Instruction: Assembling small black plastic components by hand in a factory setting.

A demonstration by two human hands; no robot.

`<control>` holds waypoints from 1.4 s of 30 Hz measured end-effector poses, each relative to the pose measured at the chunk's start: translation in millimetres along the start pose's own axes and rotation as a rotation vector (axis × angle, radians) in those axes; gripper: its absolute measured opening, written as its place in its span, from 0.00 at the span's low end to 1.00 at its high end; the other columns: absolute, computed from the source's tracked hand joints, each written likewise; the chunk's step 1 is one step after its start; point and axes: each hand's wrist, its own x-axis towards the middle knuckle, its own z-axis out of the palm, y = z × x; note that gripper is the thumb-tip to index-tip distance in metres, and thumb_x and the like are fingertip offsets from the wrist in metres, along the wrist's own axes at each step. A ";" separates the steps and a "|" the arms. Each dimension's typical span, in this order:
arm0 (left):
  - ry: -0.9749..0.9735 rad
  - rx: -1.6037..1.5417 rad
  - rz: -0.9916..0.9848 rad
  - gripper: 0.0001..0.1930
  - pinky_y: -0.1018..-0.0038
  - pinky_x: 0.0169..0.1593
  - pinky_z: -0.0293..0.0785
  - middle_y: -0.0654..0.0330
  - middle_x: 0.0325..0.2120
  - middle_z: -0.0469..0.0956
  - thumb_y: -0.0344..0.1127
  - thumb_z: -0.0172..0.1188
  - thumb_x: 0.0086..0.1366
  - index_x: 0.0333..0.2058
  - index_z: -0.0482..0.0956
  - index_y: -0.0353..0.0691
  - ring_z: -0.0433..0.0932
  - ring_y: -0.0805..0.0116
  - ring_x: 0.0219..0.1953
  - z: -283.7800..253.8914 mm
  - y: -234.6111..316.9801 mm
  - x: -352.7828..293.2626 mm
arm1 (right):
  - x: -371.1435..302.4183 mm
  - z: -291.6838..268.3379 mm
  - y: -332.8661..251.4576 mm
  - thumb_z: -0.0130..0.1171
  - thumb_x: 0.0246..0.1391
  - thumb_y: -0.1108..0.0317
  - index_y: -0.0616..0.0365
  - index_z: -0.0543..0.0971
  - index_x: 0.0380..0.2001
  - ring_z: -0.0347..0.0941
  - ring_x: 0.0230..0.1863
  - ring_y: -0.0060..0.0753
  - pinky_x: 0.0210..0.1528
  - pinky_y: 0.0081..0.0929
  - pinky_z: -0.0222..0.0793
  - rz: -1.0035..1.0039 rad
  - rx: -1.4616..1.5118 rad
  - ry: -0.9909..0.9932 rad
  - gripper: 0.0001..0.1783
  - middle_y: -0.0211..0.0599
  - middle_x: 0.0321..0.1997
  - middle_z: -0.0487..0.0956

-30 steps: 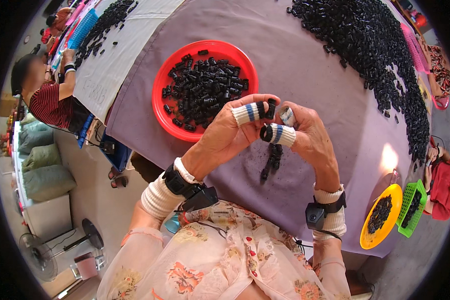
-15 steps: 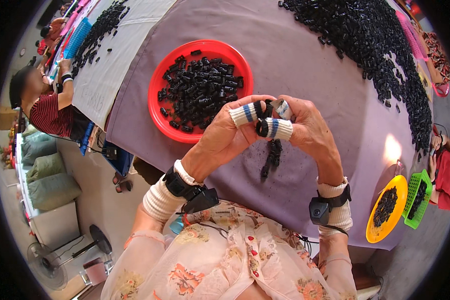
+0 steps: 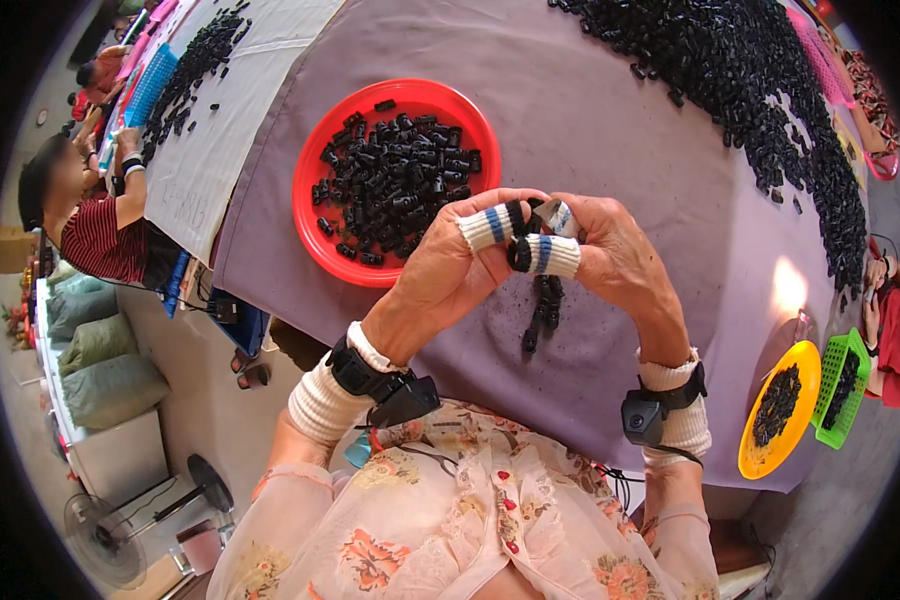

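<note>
My two hands meet above the purple-grey cloth, with striped knit sleeves on thumbs and fingers. In a closed pinch, my left hand (image 3: 438, 262) grips a small black plastic part (image 3: 533, 222), mostly covered by the fingertips. My right hand (image 3: 620, 240) is also closed, around a small flat greyish piece (image 3: 551, 212) that looks like a short blade; its edge lies against the black part. Just below the hands, several loose black parts (image 3: 543, 315) lie on the cloth. To the left stands a red round tray (image 3: 315, 225) heaped with similar black parts.
A large heap of black parts (image 3: 730, 90) spreads over the far right. At the right edge are a yellow plate (image 3: 760, 460) and a green basket (image 3: 828, 430), both holding dark bits. On the left, a person in a striped shirt (image 3: 105, 235) works at a white-covered table.
The whole view has shifted slightly. Both hands keep nearly the same pose and grip, with the right fingers moved a little around the greyish piece.
</note>
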 end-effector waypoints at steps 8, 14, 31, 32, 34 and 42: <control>-0.007 0.071 0.022 0.13 0.73 0.47 0.73 0.54 0.39 0.75 0.30 0.50 0.63 0.44 0.71 0.29 0.76 0.69 0.40 2.4 1.2 -1.2 | -3.1 0.9 -12.0 0.64 0.43 0.59 0.63 0.76 0.23 0.56 0.18 0.16 0.19 0.22 0.54 0.031 -0.039 -0.040 0.16 0.22 0.14 0.65; -0.011 -0.033 -0.016 0.13 0.74 0.46 0.74 0.55 0.38 0.76 0.30 0.49 0.63 0.44 0.70 0.30 0.77 0.69 0.39 3.1 -1.4 1.0 | -2.6 -4.4 -4.2 0.66 0.38 0.55 0.62 0.73 0.18 0.57 0.18 0.18 0.19 0.23 0.54 -0.013 -0.048 0.040 0.20 0.27 0.13 0.65; 0.042 0.094 0.018 0.17 0.76 0.43 0.74 0.58 0.33 0.77 0.33 0.56 0.60 0.45 0.70 0.30 0.77 0.72 0.36 8.5 1.5 -0.5 | -1.6 -4.6 -7.3 0.66 0.36 0.54 0.61 0.72 0.17 0.59 0.17 0.21 0.19 0.24 0.56 0.021 -0.151 0.042 0.21 0.29 0.12 0.65; 0.043 0.094 0.018 0.17 0.76 0.43 0.74 0.58 0.33 0.77 0.33 0.56 0.60 0.45 0.70 0.30 0.77 0.72 0.36 8.8 1.6 -0.9 | -1.4 -4.8 -7.8 0.66 0.36 0.54 0.62 0.72 0.17 0.59 0.17 0.20 0.19 0.24 0.56 0.034 -0.157 0.027 0.21 0.29 0.12 0.65; 0.058 0.092 0.030 0.17 0.76 0.43 0.74 0.58 0.34 0.77 0.33 0.56 0.60 0.45 0.70 0.30 0.77 0.72 0.36 10.0 1.2 -1.6 | -2.3 -4.6 -6.6 0.66 0.37 0.55 0.62 0.73 0.17 0.59 0.17 0.20 0.19 0.24 0.56 0.027 -0.131 0.018 0.20 0.28 0.12 0.65; 0.073 0.126 0.006 0.16 0.77 0.44 0.74 0.57 0.35 0.76 0.32 0.54 0.61 0.46 0.70 0.30 0.76 0.73 0.37 9.6 0.4 -0.6 | -4.4 -0.3 -2.0 0.66 0.38 0.56 0.62 0.74 0.20 0.58 0.17 0.17 0.18 0.22 0.55 0.042 0.041 -0.047 0.19 0.25 0.12 0.66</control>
